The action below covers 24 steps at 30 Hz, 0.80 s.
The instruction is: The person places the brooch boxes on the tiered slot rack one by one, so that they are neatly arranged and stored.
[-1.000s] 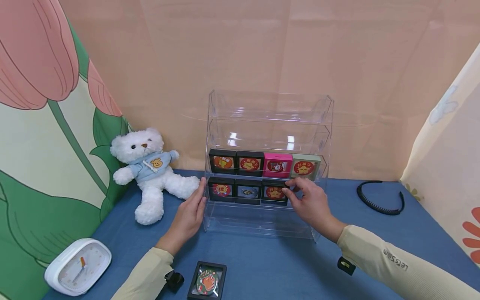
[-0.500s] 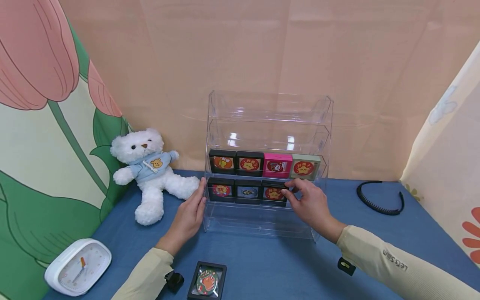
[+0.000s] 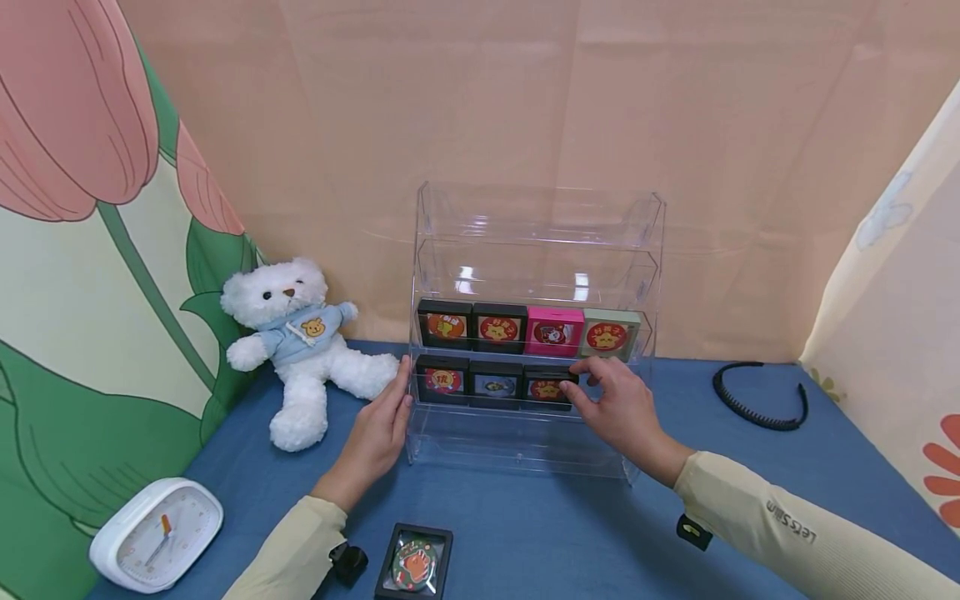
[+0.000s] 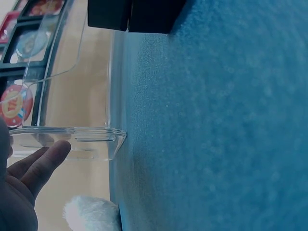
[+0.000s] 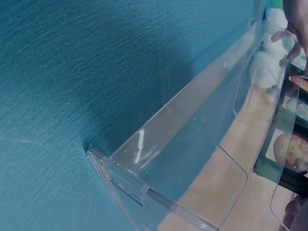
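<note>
A clear plastic tiered rack stands on the blue cloth. On its lower filled tier sit three small black boxes in a row, each with a round badge in its window. My right hand pinches the rightmost black badge box at its right end, thumb in front and fingers at the top. My left hand rests with extended fingers against the rack's left side. In the left wrist view, the fingers lie along the clear side panel. The right wrist view shows little of the right hand, at its edge.
The tier above holds two black boxes, a pink box and a pale green box. A white teddy bear sits left of the rack, and a white clock lies nearer. Another black badge box lies in front; a black coil lies right.
The right hand and the box it pinches have shifted very slightly left. The left hand stays against the rack.
</note>
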Motion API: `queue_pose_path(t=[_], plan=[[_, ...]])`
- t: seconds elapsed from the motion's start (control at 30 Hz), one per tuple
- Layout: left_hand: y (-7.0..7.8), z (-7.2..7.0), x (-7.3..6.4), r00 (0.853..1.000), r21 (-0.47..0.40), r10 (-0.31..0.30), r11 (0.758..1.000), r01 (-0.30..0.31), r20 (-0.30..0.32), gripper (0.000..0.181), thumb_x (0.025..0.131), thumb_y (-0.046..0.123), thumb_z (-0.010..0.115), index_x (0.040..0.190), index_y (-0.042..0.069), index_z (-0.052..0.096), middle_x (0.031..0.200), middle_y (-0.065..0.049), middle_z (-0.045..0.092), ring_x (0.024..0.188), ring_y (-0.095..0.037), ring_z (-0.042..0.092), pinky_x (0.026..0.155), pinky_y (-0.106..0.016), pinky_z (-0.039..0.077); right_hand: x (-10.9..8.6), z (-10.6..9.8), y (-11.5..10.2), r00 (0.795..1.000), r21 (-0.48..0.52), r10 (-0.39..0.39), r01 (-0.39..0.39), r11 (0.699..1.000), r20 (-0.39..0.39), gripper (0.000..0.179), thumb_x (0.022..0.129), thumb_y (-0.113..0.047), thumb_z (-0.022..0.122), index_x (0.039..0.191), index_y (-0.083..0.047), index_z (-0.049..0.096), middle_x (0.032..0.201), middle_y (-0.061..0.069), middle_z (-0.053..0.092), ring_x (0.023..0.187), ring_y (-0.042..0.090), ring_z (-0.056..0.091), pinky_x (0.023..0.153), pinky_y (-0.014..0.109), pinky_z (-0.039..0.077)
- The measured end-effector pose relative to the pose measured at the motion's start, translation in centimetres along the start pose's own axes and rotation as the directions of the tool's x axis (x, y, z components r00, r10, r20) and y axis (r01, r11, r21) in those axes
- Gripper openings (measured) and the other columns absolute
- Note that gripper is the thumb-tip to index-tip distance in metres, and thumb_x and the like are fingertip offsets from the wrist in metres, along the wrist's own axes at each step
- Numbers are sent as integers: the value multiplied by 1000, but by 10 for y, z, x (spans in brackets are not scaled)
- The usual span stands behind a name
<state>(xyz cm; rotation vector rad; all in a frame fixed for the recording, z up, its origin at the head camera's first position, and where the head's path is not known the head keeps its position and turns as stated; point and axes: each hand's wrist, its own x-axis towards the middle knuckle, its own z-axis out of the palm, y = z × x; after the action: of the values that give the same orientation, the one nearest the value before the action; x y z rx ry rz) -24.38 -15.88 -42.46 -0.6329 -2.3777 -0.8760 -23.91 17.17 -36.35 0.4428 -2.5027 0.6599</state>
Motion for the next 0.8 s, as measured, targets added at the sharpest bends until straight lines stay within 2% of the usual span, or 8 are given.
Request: queue_pose_path(t=[0.33,0.57,0.8], plan=[[1,0,0,1000,0,1,1000,-1,0,59,101,8,46,152,12,18,151,-10,29,133,-26,34,102,-43,34,0,0,-1,1000,-9,-12,12,1000,0,29,81,-30,76,101,-12,65,98,7,63,85,20,54,64,41,51],[0,0,0,999,10,20,1000,-20,-27,57,99,5,47,151,8,23,146,-15,37,129,-29,40,100,-45,37,0,2,1,1000,-21,-19,19,1000,-23,31,80,-32,77,99,-12,64,100,7,61,83,20,56,62,40,51],[0,0,0,1000,12,17,1000,-17,-25,57,99,5,47,151,8,23,147,-14,36,129,-28,39,101,-44,37,1,1,2,998,19,-34,35,999,-45,32,79,-31,79,98,-11,63,96,7,59,84,21,55,61,39,50]])
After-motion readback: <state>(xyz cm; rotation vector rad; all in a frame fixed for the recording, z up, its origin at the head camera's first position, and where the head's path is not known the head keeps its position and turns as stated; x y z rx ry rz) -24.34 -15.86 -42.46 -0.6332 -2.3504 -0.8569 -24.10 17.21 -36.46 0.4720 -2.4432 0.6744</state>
